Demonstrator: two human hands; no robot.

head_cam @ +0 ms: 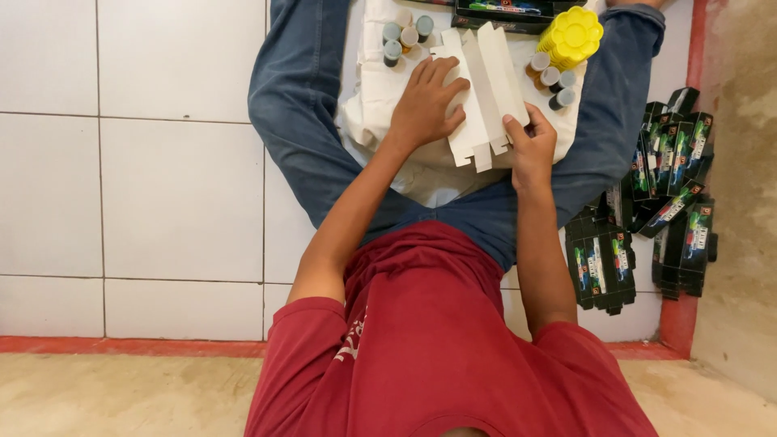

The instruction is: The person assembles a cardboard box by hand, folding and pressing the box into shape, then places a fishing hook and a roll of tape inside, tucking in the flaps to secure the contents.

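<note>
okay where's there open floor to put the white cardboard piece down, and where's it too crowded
Free: the white tiled floor beside the left hand's side, bordered by the jeans leg and red edge strip. Crowded: the lap cloth with small bottles and yellow caps; black cartons beyond the right hand.

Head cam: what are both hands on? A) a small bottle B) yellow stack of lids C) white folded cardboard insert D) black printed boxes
C: the left hand lies flat on the white folded cardboard insert and the right hand pinches its near edge.
</note>
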